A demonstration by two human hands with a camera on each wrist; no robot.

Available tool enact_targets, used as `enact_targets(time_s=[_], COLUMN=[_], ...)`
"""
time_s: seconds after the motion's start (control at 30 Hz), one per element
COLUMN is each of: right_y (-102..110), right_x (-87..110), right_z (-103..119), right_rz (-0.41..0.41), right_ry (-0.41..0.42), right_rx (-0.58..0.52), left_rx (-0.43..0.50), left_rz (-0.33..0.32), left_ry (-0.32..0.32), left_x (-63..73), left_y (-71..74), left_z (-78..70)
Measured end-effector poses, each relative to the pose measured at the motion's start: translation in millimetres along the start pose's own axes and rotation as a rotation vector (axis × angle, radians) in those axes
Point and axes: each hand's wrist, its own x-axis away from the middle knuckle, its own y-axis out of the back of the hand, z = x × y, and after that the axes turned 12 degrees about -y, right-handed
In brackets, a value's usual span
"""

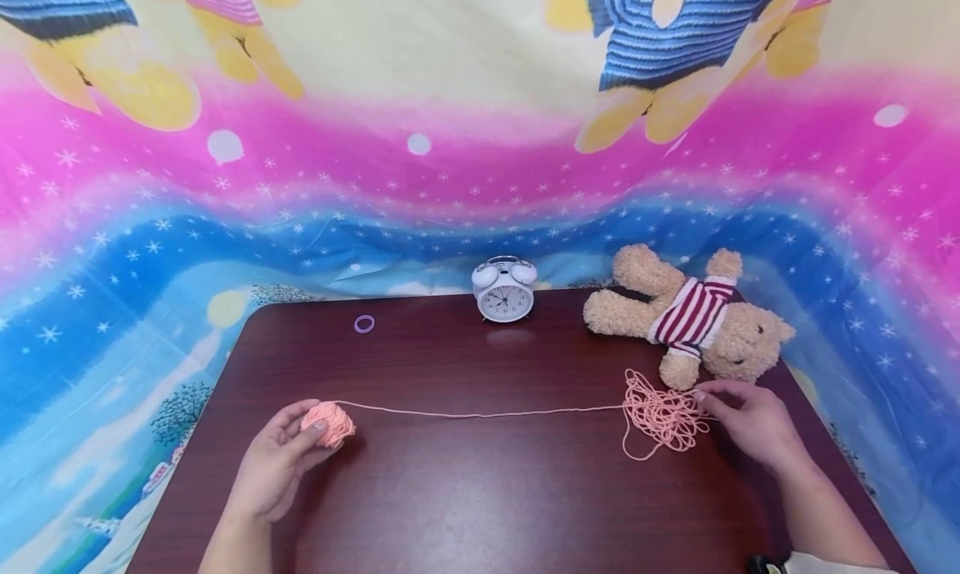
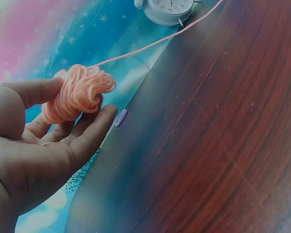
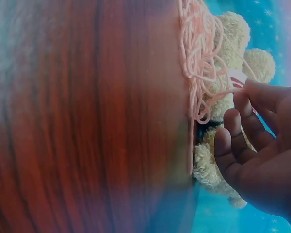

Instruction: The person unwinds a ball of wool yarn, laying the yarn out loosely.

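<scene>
My left hand [image 1: 272,457] holds a small wound ball of peach yarn [image 1: 330,425] between thumb and fingers, just above the table's left part. In the left wrist view the thumb presses the ball [image 2: 77,94] from one side, with fingers under it. A single yarn strand [image 1: 480,415] runs from the ball across to a loose tangle of the same yarn [image 1: 663,416] on the right. At that tangle's right edge, my right hand [image 1: 753,424] pinches yarn between thumb and forefinger. The right wrist view shows the pinched strand [image 3: 225,93] with the other fingers loosely bent.
A teddy bear [image 1: 690,320] in a striped shirt lies behind the tangle at the right. A white alarm clock [image 1: 504,295] stands at the dark table's [image 1: 480,507] back edge. To its left lies a purple ring [image 1: 364,324]. Printed cloth [image 1: 420,199] hangs behind.
</scene>
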Motion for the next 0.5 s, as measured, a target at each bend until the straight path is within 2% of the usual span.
enact_targets(time_s=[0.13, 0.3, 0.5], right_y=[0, 0, -3], right_x=[-0.9, 1.0, 4.7], right_z=[1, 5, 18], right_rz=[0.022, -0.008, -0.023], right_ry=[0.009, 0.050, 0.064], right_rx=[-0.001, 0.010, -0.037], left_rx=[0.042, 0.087, 0.090], left_rz=[0.026, 0.050, 0.038], left_ry=[-0.023, -0.045, -0.044], left_x=[-1.0, -4.1, -7.6], left_y=[-3.9, -10.3, -19.4], left_z=[1.4, 1.5, 2.8])
